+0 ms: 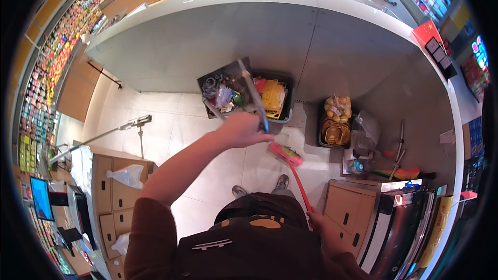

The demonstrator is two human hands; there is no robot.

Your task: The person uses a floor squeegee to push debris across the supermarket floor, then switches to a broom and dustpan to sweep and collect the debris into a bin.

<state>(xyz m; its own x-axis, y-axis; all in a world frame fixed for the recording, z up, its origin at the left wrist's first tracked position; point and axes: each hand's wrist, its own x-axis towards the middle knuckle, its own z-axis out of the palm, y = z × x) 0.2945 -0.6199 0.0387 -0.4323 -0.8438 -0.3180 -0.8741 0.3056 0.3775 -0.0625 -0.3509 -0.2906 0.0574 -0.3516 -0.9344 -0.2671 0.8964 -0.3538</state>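
Observation:
My left hand (241, 130) is closed around a grey handle (255, 95) that looks blurred, with a blue part by the fingers. Below it is a dark square container (201, 81), tilted, holding plastic scraps, green leaves and other litter (223, 95); whether it is a dustpan or a bin I cannot tell. At my right side, my right hand (317, 219) grips the red stick of a broom (299, 182). The pink broom head (286, 154) rests on the pale tiled floor in front of my shoes, with green bits along it.
A grey tub (290, 112) with yellow baskets stands against the curved counter wall (272, 35). To its right, a black crate (323, 140) carries bagged fruit and gold trays. Wooden cabinets (350, 210) and drawers (120, 186) flank me. A metal pole (105, 136) stands at left.

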